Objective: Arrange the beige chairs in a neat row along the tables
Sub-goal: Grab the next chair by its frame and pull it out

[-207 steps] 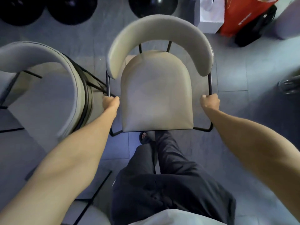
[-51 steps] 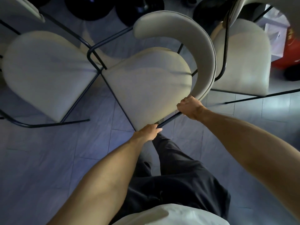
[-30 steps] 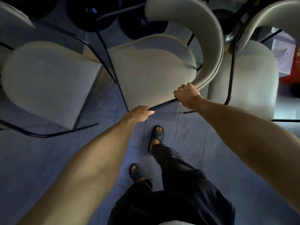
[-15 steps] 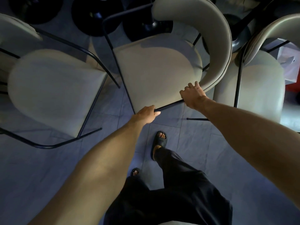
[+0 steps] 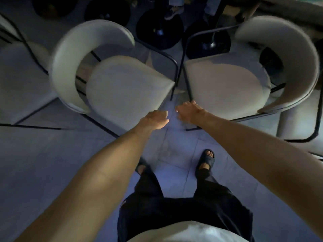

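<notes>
You stand on a grey tiled floor point(image 5: 43, 163) facing two beige chairs side by side, their seat fronts nearly meeting. The left chair point(image 5: 125, 88) curves its backrest to your left; the right chair point(image 5: 225, 84) curves its backrest to your right. Black round table bases point(image 5: 159, 28) sit just beyond them. Your left hand point(image 5: 155, 117) hovers at the left chair's front corner, fingers loosely curled, gripping nothing. Your right hand point(image 5: 189, 110) rests against the right chair's front corner, fingers loose, not clasping it
</notes>
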